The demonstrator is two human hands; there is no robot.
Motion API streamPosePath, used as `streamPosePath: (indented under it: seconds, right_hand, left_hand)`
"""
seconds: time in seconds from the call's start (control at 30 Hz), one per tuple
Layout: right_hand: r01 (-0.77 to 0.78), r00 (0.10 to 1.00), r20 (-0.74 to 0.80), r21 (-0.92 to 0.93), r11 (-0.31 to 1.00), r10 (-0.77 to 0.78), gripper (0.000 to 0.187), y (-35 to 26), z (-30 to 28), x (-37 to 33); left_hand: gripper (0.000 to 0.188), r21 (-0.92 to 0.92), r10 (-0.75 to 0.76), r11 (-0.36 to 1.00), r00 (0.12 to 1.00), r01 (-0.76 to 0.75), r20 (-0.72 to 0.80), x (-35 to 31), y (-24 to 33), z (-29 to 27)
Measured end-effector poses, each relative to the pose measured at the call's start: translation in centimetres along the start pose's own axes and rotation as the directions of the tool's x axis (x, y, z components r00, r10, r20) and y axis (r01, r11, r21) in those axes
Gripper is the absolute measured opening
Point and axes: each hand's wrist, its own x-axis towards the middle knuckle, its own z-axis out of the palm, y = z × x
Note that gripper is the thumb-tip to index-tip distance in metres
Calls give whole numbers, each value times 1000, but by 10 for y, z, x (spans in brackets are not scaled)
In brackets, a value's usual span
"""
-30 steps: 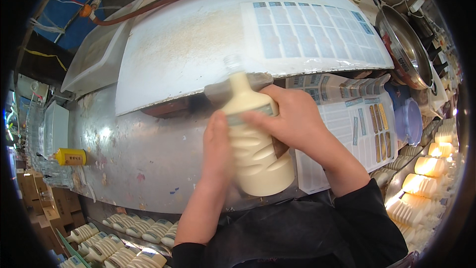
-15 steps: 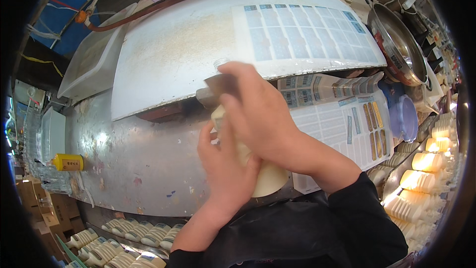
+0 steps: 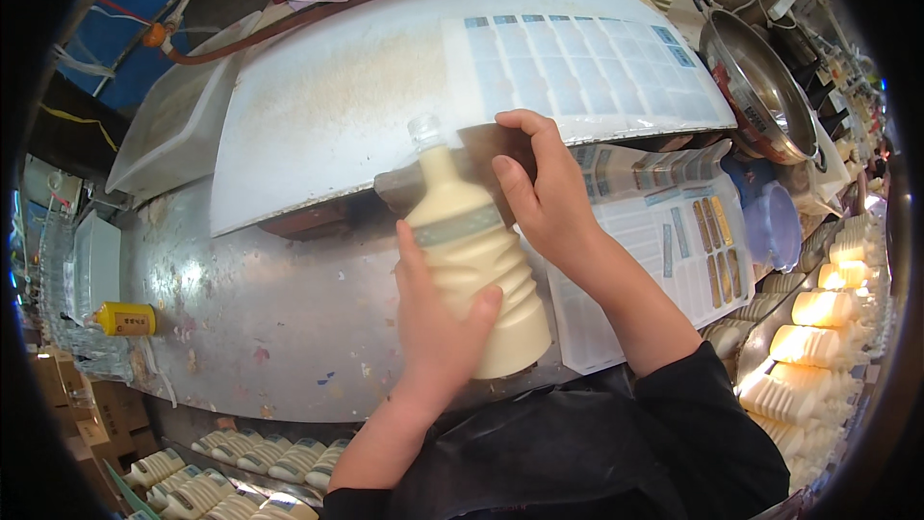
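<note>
A cream bottle (image 3: 481,270) with ribbed sides and a clear threaded neck lies tilted in front of me, neck pointing away. A grey-green label band (image 3: 457,227) runs around its shoulder. My left hand (image 3: 438,313) is closed around the bottle's left side, thumb across its front. On the other side, my right hand (image 3: 549,188) pinches a thin, dark brown flat scraper (image 3: 496,146) beside the bottle's neck, apart from the band. Behind the neck, a dull brown block (image 3: 397,191) shows partly at the white board's edge.
A white board (image 3: 337,87) carries a sheet of blue labels (image 3: 568,72). More label sheets (image 3: 626,270) lie to the right, near a purple bucket (image 3: 773,226) and a metal pan (image 3: 760,77). A yellow bottle (image 3: 126,319) lies left. Rows of cream bottles (image 3: 808,347) line the right.
My right hand has moved right, off the bottle, with the scraper. The bottle's shoulder and label band are now uncovered, and my left hand still grips it.
</note>
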Motion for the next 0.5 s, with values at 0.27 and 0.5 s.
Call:
streamPosePath:
  seconds: [0.27, 0.5]
  right_hand:
    - [22, 996, -82, -13, 1000, -23, 40, -14, -12, -4]
    - [642, 754, 46, -263, 721, -655, 30, -44, 0, -44]
  left_hand:
    - [92, -513, -172, 828, 974, 225, 148, -2, -14, -5]
    - [78, 18, -131, 991, 991, 132, -11, -1, 18, -9]
